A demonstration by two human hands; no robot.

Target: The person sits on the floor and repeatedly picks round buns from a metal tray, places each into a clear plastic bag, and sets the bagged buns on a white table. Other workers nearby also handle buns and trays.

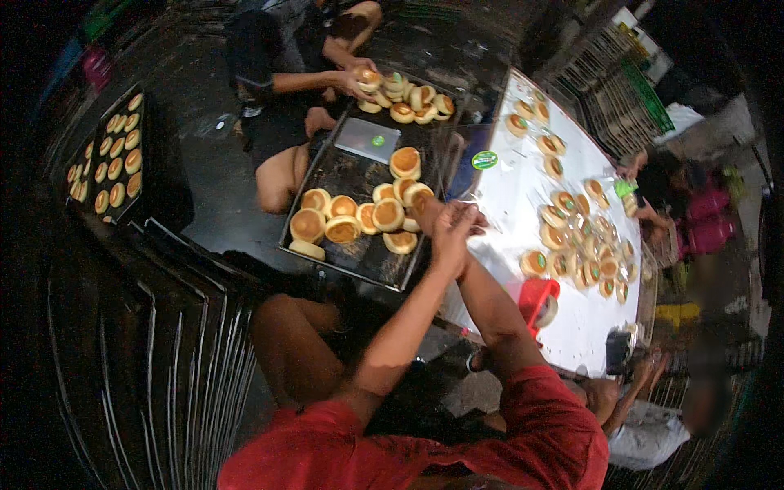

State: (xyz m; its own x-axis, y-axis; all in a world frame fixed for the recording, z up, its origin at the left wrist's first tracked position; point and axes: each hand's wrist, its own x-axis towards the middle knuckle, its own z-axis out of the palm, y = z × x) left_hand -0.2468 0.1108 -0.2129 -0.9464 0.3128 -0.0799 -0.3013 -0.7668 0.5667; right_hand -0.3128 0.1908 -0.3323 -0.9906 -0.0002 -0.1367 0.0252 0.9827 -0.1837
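Observation:
My left hand is over the gap between a black baking tray and a white-topped table, its fingers bent towards the table. Glints of clear plastic show by its fingertips; a grip on it cannot be made out. My forearms cross near the wrists. Partly hidden behind the left hand, my right hand is blurred and reaches to a round browned bun at the tray's right side; whether it grips the bun is unclear. More buns lie at the tray's near end, some stacked.
Across the tray, a person's hands hold a bun beside a clear flat box. Bagged buns and a red container are on the table. Other people sit at its right. Racked trays and a bun tray stand left.

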